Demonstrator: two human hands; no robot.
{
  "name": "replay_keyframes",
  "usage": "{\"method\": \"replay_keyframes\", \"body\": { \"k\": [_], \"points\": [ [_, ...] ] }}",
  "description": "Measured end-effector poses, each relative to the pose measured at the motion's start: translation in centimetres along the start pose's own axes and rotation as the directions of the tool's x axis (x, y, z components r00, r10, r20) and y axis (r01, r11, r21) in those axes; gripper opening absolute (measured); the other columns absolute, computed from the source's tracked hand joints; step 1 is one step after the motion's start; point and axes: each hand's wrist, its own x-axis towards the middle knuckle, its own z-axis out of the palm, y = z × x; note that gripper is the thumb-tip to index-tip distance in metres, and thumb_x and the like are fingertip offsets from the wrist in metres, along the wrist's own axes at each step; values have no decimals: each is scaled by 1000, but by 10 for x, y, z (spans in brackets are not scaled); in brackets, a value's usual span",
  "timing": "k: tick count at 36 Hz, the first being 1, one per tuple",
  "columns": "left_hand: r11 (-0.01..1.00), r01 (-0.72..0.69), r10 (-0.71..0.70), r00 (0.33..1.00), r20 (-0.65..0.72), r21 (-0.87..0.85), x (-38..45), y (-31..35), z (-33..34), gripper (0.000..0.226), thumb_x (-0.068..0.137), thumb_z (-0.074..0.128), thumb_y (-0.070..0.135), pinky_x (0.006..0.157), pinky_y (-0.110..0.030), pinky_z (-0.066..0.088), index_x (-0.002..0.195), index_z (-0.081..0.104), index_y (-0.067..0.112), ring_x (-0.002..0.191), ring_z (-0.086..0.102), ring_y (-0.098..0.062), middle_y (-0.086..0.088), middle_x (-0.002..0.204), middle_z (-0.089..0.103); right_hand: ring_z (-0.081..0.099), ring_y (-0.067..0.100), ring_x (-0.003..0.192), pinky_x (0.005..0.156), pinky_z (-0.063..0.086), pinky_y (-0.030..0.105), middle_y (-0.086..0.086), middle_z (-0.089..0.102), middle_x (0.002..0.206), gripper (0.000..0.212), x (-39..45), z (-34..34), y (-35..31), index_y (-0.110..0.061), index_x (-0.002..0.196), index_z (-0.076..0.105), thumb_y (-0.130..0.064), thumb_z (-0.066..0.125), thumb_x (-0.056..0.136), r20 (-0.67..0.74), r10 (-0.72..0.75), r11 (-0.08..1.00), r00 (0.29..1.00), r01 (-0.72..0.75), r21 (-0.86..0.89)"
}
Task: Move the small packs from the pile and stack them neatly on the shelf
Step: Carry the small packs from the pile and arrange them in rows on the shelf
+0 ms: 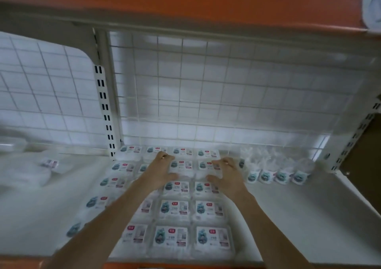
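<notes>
Probably light, soft, slippery packs (181, 166); best pinched by side edges. Left hand (162, 170), right hand (225, 174) apart, flat on that pack.

The left forearm (115, 211) hides parts of several small packs (174, 238) on the shelf (309, 217); print on every pack is too blurred to read; left of the shelf's upright, a white heap (22, 169) is smeared beyond telling.

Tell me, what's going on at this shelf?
A person is stocking a white shelf with small packs, laid flat in tidy rows. Both hands, the left hand and the right hand, rest on packs near the back. A row of small upright bags stands to the right.
</notes>
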Motion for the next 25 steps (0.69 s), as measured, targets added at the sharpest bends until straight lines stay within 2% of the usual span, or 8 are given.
{"method": "replay_keyframes", "body": {
  "k": [2, 5, 7, 11, 14, 20, 23, 25],
  "points": [
    [1000, 6, -6, 1000, 3, 14, -1, 3, -2, 67, 84, 66, 29, 101, -21, 26, 139, 34, 7, 125, 36, -20, -10, 136, 31, 40, 17, 124, 95, 30, 16, 3, 36, 136, 55, 0, -1, -1, -12, 131, 47, -30, 67, 83, -3, -7, 1000, 1000, 7, -3],
    [999, 30, -30, 1000, 7, 18, -3, 9, -5, 67, 83, 67, 27, 100, -23, 28, 139, 35, 6, 125, 36, -21, -11, 136, 32, 44, 15, 116, 79, 25, 10, 4, 43, 130, 52, 0, -3, -1, -11, 126, 48, -28, 69, 81, -29, -14, 1000, 999, 14, -7],
    [999, 46, -47, 999, 18, 17, -5, 15, -6, 69, 83, 67, 27, 99, -25, 30, 139, 33, 6, 126, 36, -23, -11, 138, 30, 46, 15, 114, 77, 25, 10, 4, 44, 129, 54, -2, -4, -1, -11, 125, 46, -28, 70, 80, -38, -1, 1000, 999, 1, 11],
    [995, 89, -89, 996, 1, -48, -11, 23, -9, 85, 80, 71, 23, 100, -31, 34, 143, 17, 8, 127, 37, -28, -16, 143, 27, 42, 21, 122, 92, 35, 23, 5, 39, 137, 63, -5, -5, -2, -13, 132, 40, -35, 68, 81, -9, -12, 1000, 1000, 12, 9],
    [995, 94, -93, 995, -37, 31, -18, 27, -14, 87, 80, 71, 30, 98, -33, 35, 144, 15, 9, 125, 39, -28, -17, 142, 29, 33, 26, 128, 103, 32, 36, 5, 34, 142, 67, -12, -10, -4, -16, 138, 34, -43, 62, 84, -12, -57, 994, 998, 56, -94],
    [916, 47, 55, 969, -241, 397, -57, 31, -39, 51, 91, 50, 44, 88, -34, 44, 132, 42, 15, 113, 51, -21, -4, 128, 46, 42, 23, 121, 98, 36, 34, 1, 47, 135, 50, -39, -24, -30, -20, 134, 41, -34, 57, 89, -123, -333, 940, 935, 320, -116],
    [886, 39, 140, 928, -345, 462, -91, 22, -52, 42, 88, 54, 41, 79, -36, 50, 120, 55, 13, 101, 60, -25, -6, 115, 57, 46, 24, 119, 98, 40, 39, 1, 50, 133, 47, -58, -21, -55, -20, 132, 45, -35, 57, 89, -133, -446, 893, 885, 432, -124],
    [873, 41, 170, 909, -381, 486, -122, 12, -61, 39, 84, 55, 41, 68, -36, 54, 108, 62, 11, 86, 65, -26, -8, 100, 64, 50, 24, 117, 96, 41, 40, 2, 54, 129, 44, -74, -14, -73, -19, 127, 51, -38, 56, 88, -125, -507, 860, 853, 491, -139]
  ]
}}
